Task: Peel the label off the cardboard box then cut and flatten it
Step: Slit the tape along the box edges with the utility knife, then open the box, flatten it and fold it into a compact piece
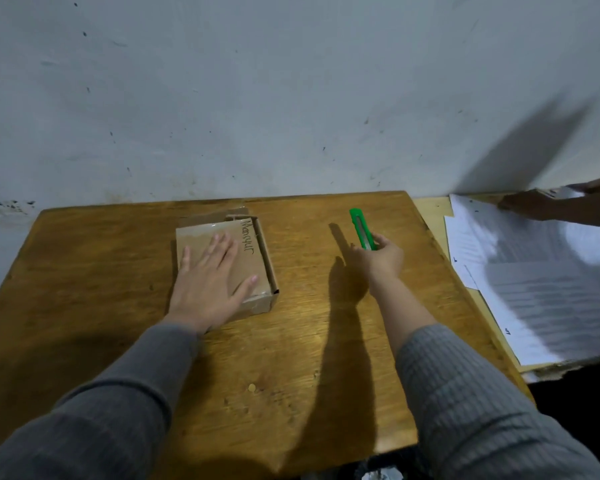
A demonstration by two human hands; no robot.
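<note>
While our left hand lies flat, fingers spread, on the small brown cardboard box mid-table, our right hand pinches the green plastic utility knife on the brown wooden table.

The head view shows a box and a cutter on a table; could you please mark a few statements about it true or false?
1. The left hand lies flat on the cardboard box. True.
2. The right hand holds scissors. False: its fingers close on a green utility knife.
3. The knife lies on top of the box. False: it is apart from the box, to its right over the wooden table.
4. Handwriting shows on the box top. True.
5. Papers lie on a surface right of the table. True.
</note>
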